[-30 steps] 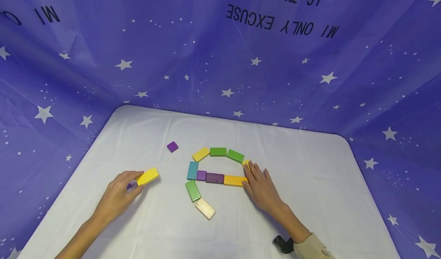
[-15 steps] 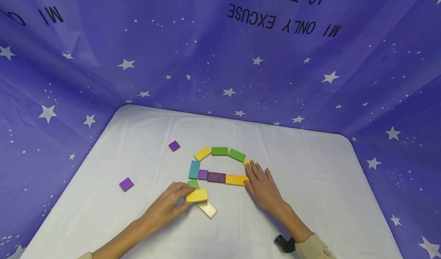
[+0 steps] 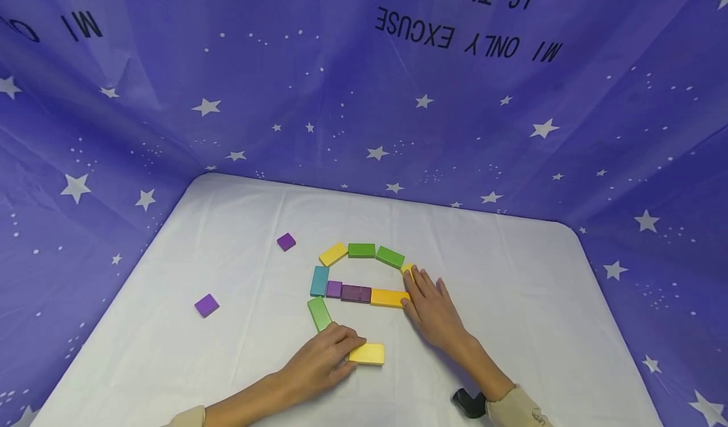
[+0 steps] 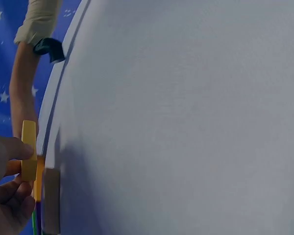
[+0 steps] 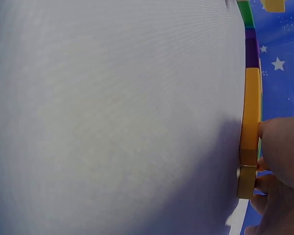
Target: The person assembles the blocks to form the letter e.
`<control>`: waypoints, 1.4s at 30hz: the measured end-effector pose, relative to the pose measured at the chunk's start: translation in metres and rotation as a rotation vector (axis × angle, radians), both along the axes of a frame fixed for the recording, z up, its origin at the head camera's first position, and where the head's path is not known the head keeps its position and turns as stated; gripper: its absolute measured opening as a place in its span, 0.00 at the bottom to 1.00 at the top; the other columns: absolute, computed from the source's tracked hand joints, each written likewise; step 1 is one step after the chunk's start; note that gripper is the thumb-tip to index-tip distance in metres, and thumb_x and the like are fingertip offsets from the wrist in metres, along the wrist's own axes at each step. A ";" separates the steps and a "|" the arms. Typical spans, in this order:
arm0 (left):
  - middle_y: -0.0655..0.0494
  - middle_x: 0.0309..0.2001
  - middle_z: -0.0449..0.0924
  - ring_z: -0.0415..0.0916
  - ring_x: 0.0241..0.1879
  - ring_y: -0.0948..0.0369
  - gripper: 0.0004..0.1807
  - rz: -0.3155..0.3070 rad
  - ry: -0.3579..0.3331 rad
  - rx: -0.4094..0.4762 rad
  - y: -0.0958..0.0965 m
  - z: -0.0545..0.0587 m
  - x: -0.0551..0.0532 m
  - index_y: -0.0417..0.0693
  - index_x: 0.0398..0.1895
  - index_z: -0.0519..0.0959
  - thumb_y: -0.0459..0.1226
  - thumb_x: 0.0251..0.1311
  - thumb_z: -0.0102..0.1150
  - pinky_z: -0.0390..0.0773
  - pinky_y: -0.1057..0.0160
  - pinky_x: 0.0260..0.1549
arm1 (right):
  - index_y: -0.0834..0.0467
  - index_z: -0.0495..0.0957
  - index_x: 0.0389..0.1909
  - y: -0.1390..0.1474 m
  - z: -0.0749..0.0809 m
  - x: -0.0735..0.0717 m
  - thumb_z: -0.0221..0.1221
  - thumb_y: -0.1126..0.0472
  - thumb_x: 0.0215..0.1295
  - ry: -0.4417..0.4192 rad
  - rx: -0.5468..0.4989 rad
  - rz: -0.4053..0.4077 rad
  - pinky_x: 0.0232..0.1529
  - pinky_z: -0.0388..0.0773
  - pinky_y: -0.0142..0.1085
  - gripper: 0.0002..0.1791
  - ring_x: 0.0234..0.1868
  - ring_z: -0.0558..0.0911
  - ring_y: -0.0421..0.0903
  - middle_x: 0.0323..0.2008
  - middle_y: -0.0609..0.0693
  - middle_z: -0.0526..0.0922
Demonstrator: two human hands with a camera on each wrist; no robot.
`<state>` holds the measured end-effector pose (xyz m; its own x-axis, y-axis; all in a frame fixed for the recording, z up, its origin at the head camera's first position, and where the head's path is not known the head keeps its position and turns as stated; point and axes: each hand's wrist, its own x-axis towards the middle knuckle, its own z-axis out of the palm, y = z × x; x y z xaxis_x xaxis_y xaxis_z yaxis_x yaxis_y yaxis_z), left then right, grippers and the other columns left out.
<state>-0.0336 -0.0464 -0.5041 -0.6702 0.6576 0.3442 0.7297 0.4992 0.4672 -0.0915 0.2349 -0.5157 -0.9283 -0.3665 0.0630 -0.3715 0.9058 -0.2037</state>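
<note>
My left hand pinches a yellow block between thumb and fingers, at the lower end of a curve of coloured blocks. In the left wrist view this block stands out above a beige block, which my hand covers in the head view. A light green block lies just beyond my left fingers. My right hand rests at the curve's right side, thumb touching the orange block and fingers over a partly hidden yellow block. In the right wrist view, fingertips press behind the orange block.
Teal, yellow and green blocks form the arch, with purple blocks in the middle row. Two loose purple blocks lie left. A black object sits by the right sleeve. A starry blue cloth surrounds the table.
My left hand has carried the yellow block rightward from the left side, over the light green and beige blocks, to the curve's lower end. The right hand has stayed in place.
</note>
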 end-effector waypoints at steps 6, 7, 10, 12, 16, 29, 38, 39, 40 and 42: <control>0.59 0.45 0.79 0.72 0.43 0.64 0.19 0.008 0.039 -0.047 0.009 -0.006 0.001 0.47 0.51 0.83 0.38 0.55 0.72 0.76 0.67 0.42 | 0.62 0.59 0.75 0.000 0.000 0.000 0.52 0.50 0.76 0.005 0.003 0.005 0.70 0.51 0.63 0.34 0.74 0.57 0.59 0.75 0.61 0.57; 0.59 0.46 0.79 0.72 0.43 0.64 0.19 0.011 0.040 -0.051 0.010 -0.006 0.001 0.47 0.51 0.83 0.38 0.55 0.72 0.76 0.67 0.42 | 0.62 0.59 0.75 0.000 0.000 0.000 0.52 0.50 0.76 0.004 0.002 0.005 0.70 0.51 0.63 0.34 0.74 0.57 0.59 0.75 0.61 0.57; 0.58 0.46 0.80 0.72 0.42 0.64 0.19 0.014 0.040 -0.050 0.011 -0.006 0.000 0.47 0.51 0.83 0.38 0.55 0.73 0.76 0.68 0.40 | 0.62 0.59 0.75 0.000 0.000 0.000 0.52 0.50 0.76 0.004 0.000 0.003 0.70 0.50 0.63 0.34 0.74 0.57 0.60 0.75 0.61 0.57; 0.58 0.46 0.80 0.72 0.42 0.64 0.20 0.010 0.038 -0.048 0.012 -0.005 -0.001 0.47 0.51 0.83 0.38 0.55 0.73 0.76 0.69 0.39 | 0.62 0.59 0.75 0.000 0.000 0.000 0.52 0.49 0.76 0.001 0.000 0.001 0.70 0.50 0.63 0.34 0.74 0.57 0.59 0.75 0.61 0.57; 0.59 0.46 0.80 0.72 0.41 0.65 0.19 -0.005 0.028 -0.058 0.014 -0.004 0.000 0.47 0.51 0.84 0.39 0.55 0.73 0.75 0.70 0.38 | 0.62 0.59 0.75 0.000 0.000 0.000 0.52 0.49 0.76 0.003 0.002 0.003 0.70 0.51 0.63 0.34 0.74 0.57 0.60 0.75 0.61 0.57; 0.59 0.43 0.81 0.66 0.41 0.63 0.18 0.032 0.056 -0.107 0.017 -0.010 0.000 0.48 0.48 0.85 0.40 0.54 0.73 0.71 0.66 0.39 | 0.61 0.58 0.76 0.001 -0.001 0.000 0.52 0.49 0.76 0.005 0.009 0.006 0.70 0.51 0.63 0.35 0.74 0.57 0.59 0.75 0.60 0.57; 0.60 0.44 0.76 0.63 0.41 0.63 0.21 0.070 0.111 -0.094 0.011 -0.015 -0.002 0.49 0.43 0.85 0.44 0.46 0.78 0.68 0.64 0.39 | 0.62 0.58 0.75 0.001 -0.001 -0.001 0.52 0.49 0.76 0.009 0.004 0.010 0.69 0.52 0.64 0.34 0.74 0.57 0.60 0.75 0.61 0.57; 0.60 0.44 0.76 0.64 0.42 0.63 0.20 0.067 0.111 -0.087 0.010 -0.016 -0.002 0.49 0.43 0.85 0.43 0.46 0.78 0.68 0.64 0.38 | 0.62 0.58 0.75 0.001 -0.001 -0.001 0.52 0.50 0.76 0.009 0.003 0.008 0.69 0.52 0.64 0.34 0.74 0.57 0.60 0.75 0.61 0.57; 0.60 0.44 0.76 0.64 0.42 0.63 0.20 0.063 0.105 -0.083 0.009 -0.016 -0.002 0.49 0.42 0.85 0.43 0.46 0.78 0.69 0.64 0.38 | 0.62 0.58 0.75 0.001 0.000 -0.001 0.53 0.50 0.76 0.008 0.003 0.008 0.69 0.52 0.64 0.34 0.74 0.57 0.60 0.75 0.61 0.57; 0.60 0.44 0.76 0.64 0.42 0.63 0.19 0.055 0.097 -0.075 0.008 -0.017 -0.002 0.49 0.42 0.84 0.43 0.47 0.78 0.68 0.65 0.38 | 0.62 0.58 0.76 0.001 -0.001 -0.001 0.53 0.50 0.76 0.004 0.005 0.007 0.70 0.51 0.63 0.35 0.74 0.57 0.60 0.75 0.61 0.57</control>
